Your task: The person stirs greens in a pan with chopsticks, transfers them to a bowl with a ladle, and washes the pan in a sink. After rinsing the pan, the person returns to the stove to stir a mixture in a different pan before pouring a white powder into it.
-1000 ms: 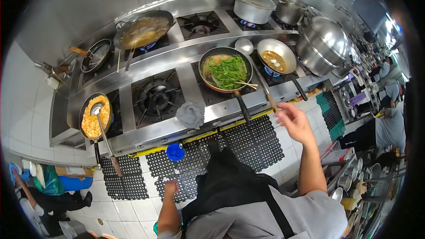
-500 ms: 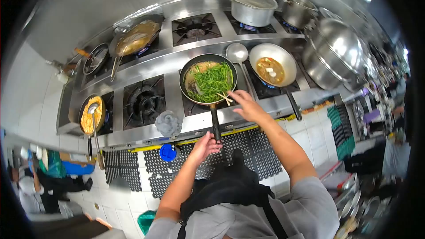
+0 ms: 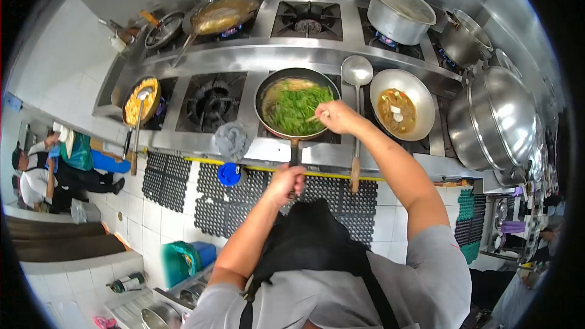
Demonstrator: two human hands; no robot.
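A dark frying pan (image 3: 262,94) holding chopped greens (image 3: 298,106) rests on the front middle burner. My left hand (image 3: 286,184) is wrapped round its black handle (image 3: 295,155), below the rim. At the pan's right edge, my right hand (image 3: 334,116) is closed on light wooden chopsticks (image 3: 314,118), whose tips reach toward the greens. To the right of that hand lies a large ladle (image 3: 357,72) with a wooden handle. Beside it stands a pale pan (image 3: 420,94) of brown broth with white pieces in it.
Front left, a pan of yellow-orange food (image 3: 133,109) holds a ladle. Behind are an oily wok (image 3: 222,15) and large pots (image 3: 402,12). A steamer (image 3: 506,116) stands at right. A grey cloth (image 3: 233,140) lies on the stove edge. Another person (image 3: 39,176) is at far left.
My left hand has closed round the pan handle. My right hand has taken hold of the chopsticks over the pan. The whole view has shifted.
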